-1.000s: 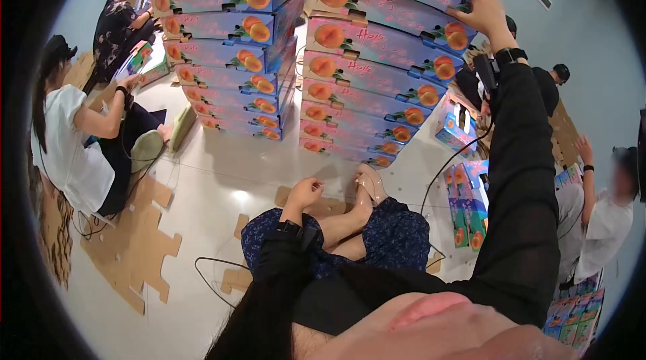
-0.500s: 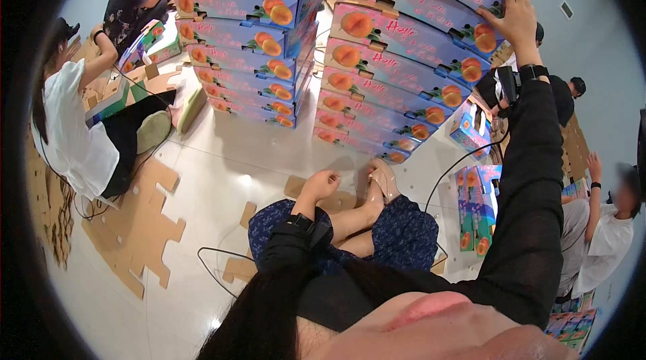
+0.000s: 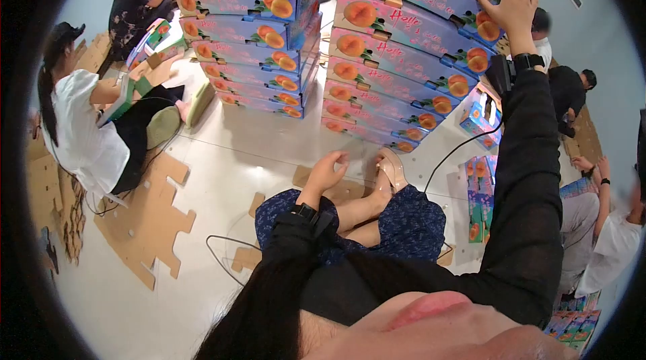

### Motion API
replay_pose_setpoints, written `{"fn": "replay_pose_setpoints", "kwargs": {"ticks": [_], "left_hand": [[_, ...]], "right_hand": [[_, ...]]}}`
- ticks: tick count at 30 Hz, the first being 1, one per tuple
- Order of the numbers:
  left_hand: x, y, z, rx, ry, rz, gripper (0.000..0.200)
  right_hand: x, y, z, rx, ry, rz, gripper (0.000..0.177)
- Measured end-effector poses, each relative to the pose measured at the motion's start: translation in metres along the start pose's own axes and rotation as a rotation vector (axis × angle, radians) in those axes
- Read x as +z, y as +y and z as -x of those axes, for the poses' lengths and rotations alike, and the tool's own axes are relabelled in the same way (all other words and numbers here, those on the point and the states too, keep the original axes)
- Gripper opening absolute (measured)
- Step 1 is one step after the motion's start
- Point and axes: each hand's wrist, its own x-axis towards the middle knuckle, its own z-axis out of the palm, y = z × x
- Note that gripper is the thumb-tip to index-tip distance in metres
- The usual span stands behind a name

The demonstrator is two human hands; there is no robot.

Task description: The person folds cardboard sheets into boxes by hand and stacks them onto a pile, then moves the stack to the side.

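Note:
My right hand (image 3: 509,11) is raised with its fingers spread, lying against the right end of an upper box in the right stack of printed fruit cartons (image 3: 404,38). Pink and blue, these cartons carry peach pictures and the lettering "Holle". My left hand (image 3: 328,171) hovers above my crossed legs, fingers loosely curved and apart, with nothing seen in it. A second stack of the same cartons (image 3: 232,3) rises to the left of the first. The tops of both stacks lie outside the view.
Flat cardboard pieces (image 3: 151,215) lie on the pale floor at left. A seated person in a white shirt (image 3: 87,124) is beside them. More cartons (image 3: 482,198) stand at right, near another seated person (image 3: 609,245). A black cable (image 3: 457,148) hangs by my right arm.
The view has shifted slightly. My left hand has loosened its curled fingers and lifted a little. My right hand remains spread against the stack's end.

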Motion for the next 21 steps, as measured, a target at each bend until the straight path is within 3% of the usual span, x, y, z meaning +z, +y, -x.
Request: {"fn": "replay_pose_setpoints", "kwargs": {"ticks": [5, 8, 11, 12, 15, 17, 18, 21], "left_hand": [[-0.051, 0.079, -0.028, 0.217, 0.147, -0.09, 0.044], [-0.102, 0.17, -0.072, 0.421, 0.163, -0.236, 0.052], [-0.134, 0.213, -0.135, 0.566, 0.159, -0.261, 0.064], [-0.144, 0.221, -0.159, 0.589, 0.134, -0.257, 0.069], [-0.155, 0.224, -0.227, 0.682, 0.277, -0.419, 0.078], [-0.154, 0.214, -0.269, 0.674, 0.432, -0.542, 0.084], [-0.156, 0.214, -0.286, 0.661, 0.44, -0.458, 0.092], [-0.145, 0.225, -0.308, 0.401, 0.634, -0.382, 0.1]], "right_hand": [[0.022, 0.012, -0.002, -0.052, 0.098, 0.165, 0.097], [-0.001, 0.0, 0.009, -0.133, 0.182, -0.036, 0.095], [0.035, 0.034, 0.001, -0.058, 0.333, -0.224, 0.092], [0.026, 0.033, 0.01, -0.019, 0.465, -0.288, 0.08], [0.065, 0.073, 0.034, -0.063, 0.723, -0.333, 0.105], [0.097, 0.082, 0.069, 0.105, 0.439, -0.566, 0.111], [0.113, 0.083, 0.081, 0.226, 0.318, -0.624, 0.116], [0.141, 0.087, 0.107, 0.383, 0.1, -0.808, 0.12]]}}
